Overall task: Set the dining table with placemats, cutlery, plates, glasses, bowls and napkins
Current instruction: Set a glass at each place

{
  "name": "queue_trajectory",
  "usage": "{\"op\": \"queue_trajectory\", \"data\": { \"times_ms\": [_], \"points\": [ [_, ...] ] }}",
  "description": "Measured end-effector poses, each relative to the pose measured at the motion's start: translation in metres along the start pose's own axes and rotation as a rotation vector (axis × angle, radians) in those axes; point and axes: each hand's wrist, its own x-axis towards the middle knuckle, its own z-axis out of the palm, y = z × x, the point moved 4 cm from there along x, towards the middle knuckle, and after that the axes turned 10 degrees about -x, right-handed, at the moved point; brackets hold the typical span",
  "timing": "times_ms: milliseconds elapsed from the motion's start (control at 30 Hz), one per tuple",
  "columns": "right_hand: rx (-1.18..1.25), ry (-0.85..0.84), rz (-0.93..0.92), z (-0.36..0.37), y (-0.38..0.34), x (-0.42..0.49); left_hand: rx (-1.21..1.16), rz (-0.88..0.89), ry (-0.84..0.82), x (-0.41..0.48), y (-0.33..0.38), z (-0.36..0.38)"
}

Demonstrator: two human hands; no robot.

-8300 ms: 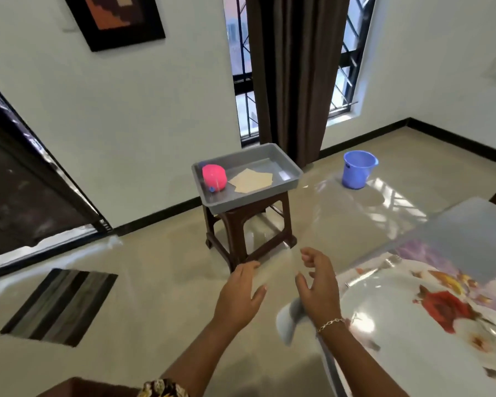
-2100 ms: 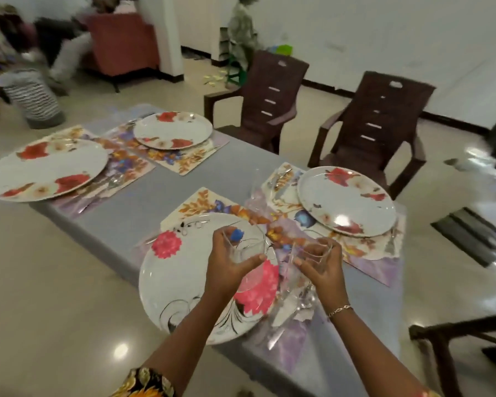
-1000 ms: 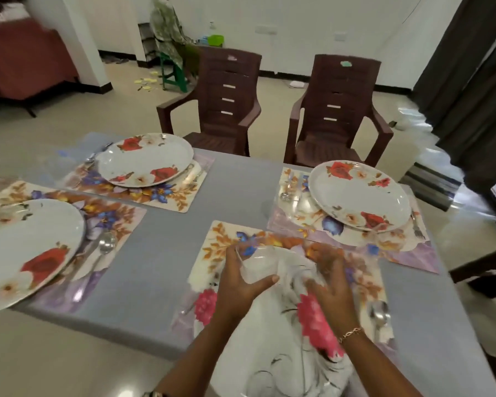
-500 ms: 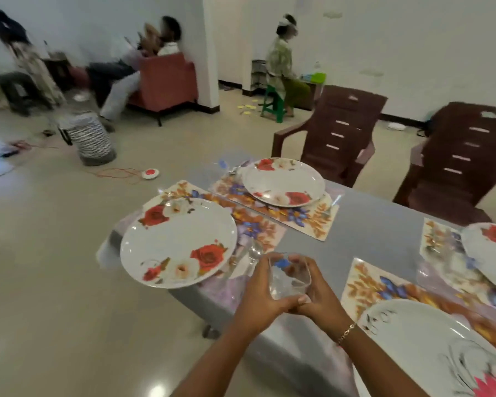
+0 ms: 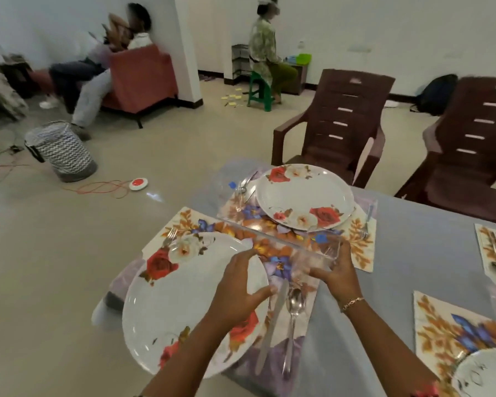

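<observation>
A clear glass (image 5: 315,253) with a blue sticker hovers blurred just above the floral placemat (image 5: 189,219), to the right of the floral plate (image 5: 183,296). My right hand (image 5: 338,273) grips the glass from the right side. Over the plate's right edge is my left hand (image 5: 238,287), fingers relaxed and holding nothing. A knife (image 5: 269,325) and spoon (image 5: 294,310) lie right of the plate, below the glass. A fork (image 5: 170,233) lies at the plate's upper left. The far setting has a plate (image 5: 304,196) and another clear glass (image 5: 226,179).
The grey table (image 5: 413,253) carries two more placemats at right (image 5: 441,325), one with a plate (image 5: 484,373). Two brown plastic chairs (image 5: 335,124) (image 5: 476,144) stand behind it. People sit beyond, near a patterned basket (image 5: 63,150) and a red cable on the floor.
Both hands held the glass half a second ago. Now my left hand has come off it and my right hand alone holds it, lower and further right over the placemat.
</observation>
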Motion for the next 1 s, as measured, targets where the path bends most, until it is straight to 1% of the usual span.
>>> {"op": "queue_trajectory", "data": {
  "times_ms": [100,233,433,600,700,833,933,1000],
  "points": [
    [-0.014,0.055,0.041,0.007,0.007,0.021,0.008,-0.004,-0.030,0.022,-0.012,-0.007],
    [-0.054,0.111,0.095,0.020,0.016,0.037,0.015,0.008,-0.126,0.041,-0.024,-0.011],
    [-0.139,0.179,0.169,0.032,0.022,0.035,0.030,0.041,-0.222,0.065,-0.039,-0.018],
    [-0.189,0.176,0.203,0.036,0.016,0.028,0.059,0.057,-0.312,0.063,-0.047,-0.023],
    [-0.181,0.226,0.242,0.037,0.012,0.014,0.013,0.117,-0.310,0.059,-0.046,-0.028],
    [-0.221,0.336,0.274,0.035,0.005,-0.025,-0.062,0.196,-0.317,0.050,-0.034,-0.021],
    [-0.324,0.420,0.271,0.029,-0.001,-0.064,-0.130,0.255,-0.364,0.037,-0.019,-0.002],
    [-0.421,0.469,0.270,0.022,-0.004,-0.094,-0.145,0.273,-0.430,0.026,-0.006,0.017]
  ]
}}
